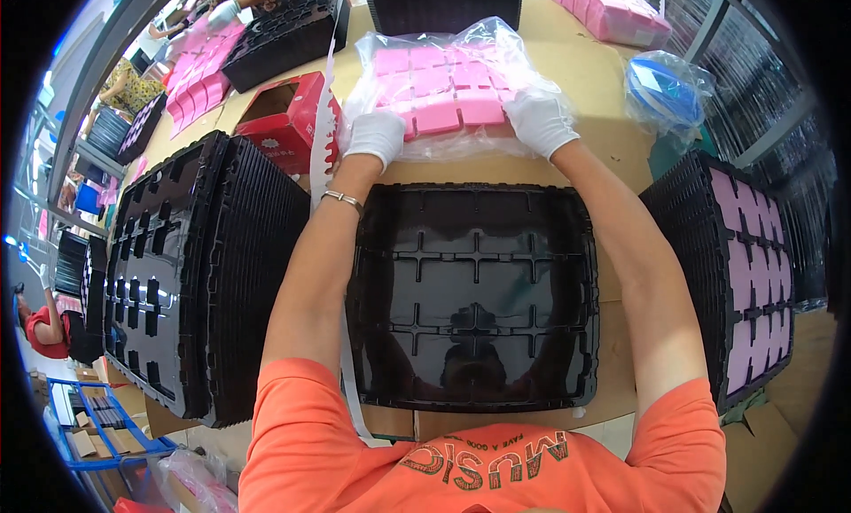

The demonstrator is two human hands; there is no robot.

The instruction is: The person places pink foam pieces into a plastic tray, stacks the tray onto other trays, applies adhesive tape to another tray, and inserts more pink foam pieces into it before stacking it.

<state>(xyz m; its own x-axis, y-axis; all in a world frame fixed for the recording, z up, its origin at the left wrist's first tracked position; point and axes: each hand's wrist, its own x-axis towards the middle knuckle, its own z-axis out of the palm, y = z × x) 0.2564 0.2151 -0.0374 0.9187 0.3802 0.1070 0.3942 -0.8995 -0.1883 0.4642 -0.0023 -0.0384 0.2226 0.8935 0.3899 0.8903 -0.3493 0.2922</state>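
Observation:
Both hands wear white gloves and reach forward over the table. At the near left corner of a clear plastic bag (523, 59), my left hand (376, 138) is closed on the plastic. My right hand (539, 120) grips the bag's right side in a fist. Pink foam pads (434, 79) scored into a grid lie inside the bag, their near edge facing me. Between my forearms sits a glossy black plastic tray (448, 287) divided by cross-shaped ribs. The fingertips of both hands are partly hidden in the crumpled plastic.
Tall stacks of black trays stand at the left (239, 274) and right (683, 221), the right one showing pink foam. A red cardboard box (288, 119), a bagged blue roll (665, 89) and more pink foam (612, 12) are on the table (594, 79). Co-workers are at the left.

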